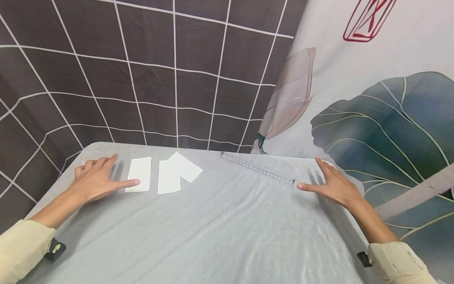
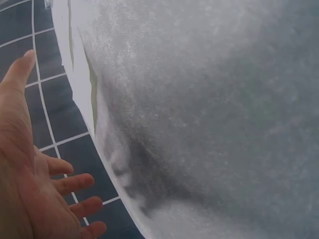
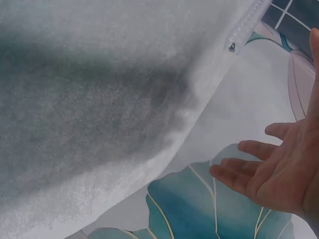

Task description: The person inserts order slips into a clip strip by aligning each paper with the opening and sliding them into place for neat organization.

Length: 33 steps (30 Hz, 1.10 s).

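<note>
While neither hand holds anything, head view: left hand (image 1: 95, 180) spread, thumb over the single white card (image 1: 140, 169), contact unclear; overlapping cards (image 1: 175, 172) just beside it on the table (image 1: 213, 236). Right hand (image 1: 337, 182) spread near one end of the clear strip (image 1: 257, 167). Left wrist: fingers apart; cards probably light, bendable; pinch edges. Right wrist: fingers parted; strip likely light, stiff, slick; grip ends.
</note>
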### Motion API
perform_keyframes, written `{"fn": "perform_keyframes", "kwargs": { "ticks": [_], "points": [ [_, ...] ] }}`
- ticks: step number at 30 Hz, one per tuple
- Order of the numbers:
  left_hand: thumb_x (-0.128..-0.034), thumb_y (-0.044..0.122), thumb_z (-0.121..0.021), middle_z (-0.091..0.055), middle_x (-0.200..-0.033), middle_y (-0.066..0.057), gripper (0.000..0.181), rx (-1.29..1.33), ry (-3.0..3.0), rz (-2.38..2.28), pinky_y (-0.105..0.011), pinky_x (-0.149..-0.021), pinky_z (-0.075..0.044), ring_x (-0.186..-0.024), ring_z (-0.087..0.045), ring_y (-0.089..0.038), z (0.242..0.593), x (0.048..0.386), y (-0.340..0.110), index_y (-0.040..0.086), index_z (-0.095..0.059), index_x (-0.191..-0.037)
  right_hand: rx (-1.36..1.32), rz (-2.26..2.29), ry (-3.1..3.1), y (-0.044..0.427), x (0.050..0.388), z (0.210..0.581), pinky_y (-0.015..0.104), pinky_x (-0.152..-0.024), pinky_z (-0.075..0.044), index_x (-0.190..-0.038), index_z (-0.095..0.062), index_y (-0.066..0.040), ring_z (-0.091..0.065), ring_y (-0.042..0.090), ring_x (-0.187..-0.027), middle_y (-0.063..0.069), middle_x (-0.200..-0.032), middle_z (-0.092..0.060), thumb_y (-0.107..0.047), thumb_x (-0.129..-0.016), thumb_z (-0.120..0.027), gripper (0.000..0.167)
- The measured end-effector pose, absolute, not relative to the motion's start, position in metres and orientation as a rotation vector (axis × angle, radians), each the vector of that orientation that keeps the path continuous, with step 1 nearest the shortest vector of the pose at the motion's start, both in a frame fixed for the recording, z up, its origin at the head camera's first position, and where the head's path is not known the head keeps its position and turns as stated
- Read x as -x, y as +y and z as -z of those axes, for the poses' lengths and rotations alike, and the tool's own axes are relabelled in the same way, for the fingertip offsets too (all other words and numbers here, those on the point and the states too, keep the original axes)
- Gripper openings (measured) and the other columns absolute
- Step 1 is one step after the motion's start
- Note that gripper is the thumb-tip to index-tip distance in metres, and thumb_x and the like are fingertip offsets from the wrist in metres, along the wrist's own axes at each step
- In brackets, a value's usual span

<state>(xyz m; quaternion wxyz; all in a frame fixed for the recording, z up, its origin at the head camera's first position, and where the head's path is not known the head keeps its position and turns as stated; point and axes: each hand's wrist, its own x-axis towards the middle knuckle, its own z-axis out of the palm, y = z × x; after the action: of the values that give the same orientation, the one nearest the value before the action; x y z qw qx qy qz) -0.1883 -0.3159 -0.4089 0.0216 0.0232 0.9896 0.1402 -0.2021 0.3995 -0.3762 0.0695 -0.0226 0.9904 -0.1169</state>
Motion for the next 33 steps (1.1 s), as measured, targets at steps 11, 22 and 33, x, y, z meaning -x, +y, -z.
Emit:
{"fn": "perform_keyframes", "kwargs": {
  "ticks": [11,22,33],
  "points": [
    [-0.089,0.091,-0.068,-0.039,-0.165,-0.041,0.136,-0.053,3.063,-0.437,-0.065,-0.087,-0.031,-0.131,-0.04,-0.064,0.414,0.189,-0.314,-0.006,-0.026,-0.174,0.061,0.352,2.968,0.396,0.206,0.38,0.095,-0.114,-0.037,-0.182,-0.006,-0.012,-0.028,0.065,-0.163,0.035,-0.184,-0.021,-0.087,-0.091,-0.071,0.135],
    [-0.0907,0.09,-0.067,-0.039,-0.164,-0.042,0.133,-0.045,3.048,-0.462,-0.071,-0.093,-0.035,-0.131,-0.041,-0.065,0.416,0.191,-0.312,-0.01,-0.031,-0.171,0.073,0.342,2.974,0.392,0.208,0.383,0.092,-0.118,-0.037,-0.182,-0.012,-0.008,-0.03,0.064,-0.162,0.036,-0.182,-0.025,-0.088,-0.089,-0.072,0.136],
    [-0.0913,0.088,-0.068,-0.039,-0.163,-0.044,0.13,-0.036,3.035,-0.487,-0.077,-0.097,-0.039,-0.132,-0.041,-0.066,0.416,0.191,-0.309,-0.011,-0.034,-0.168,0.075,0.33,2.976,0.39,0.209,0.387,0.093,-0.117,-0.038,-0.181,-0.018,-0.008,-0.033,0.064,-0.161,0.038,-0.179,-0.029,-0.088,-0.087,-0.073,0.135]
  ]
}}
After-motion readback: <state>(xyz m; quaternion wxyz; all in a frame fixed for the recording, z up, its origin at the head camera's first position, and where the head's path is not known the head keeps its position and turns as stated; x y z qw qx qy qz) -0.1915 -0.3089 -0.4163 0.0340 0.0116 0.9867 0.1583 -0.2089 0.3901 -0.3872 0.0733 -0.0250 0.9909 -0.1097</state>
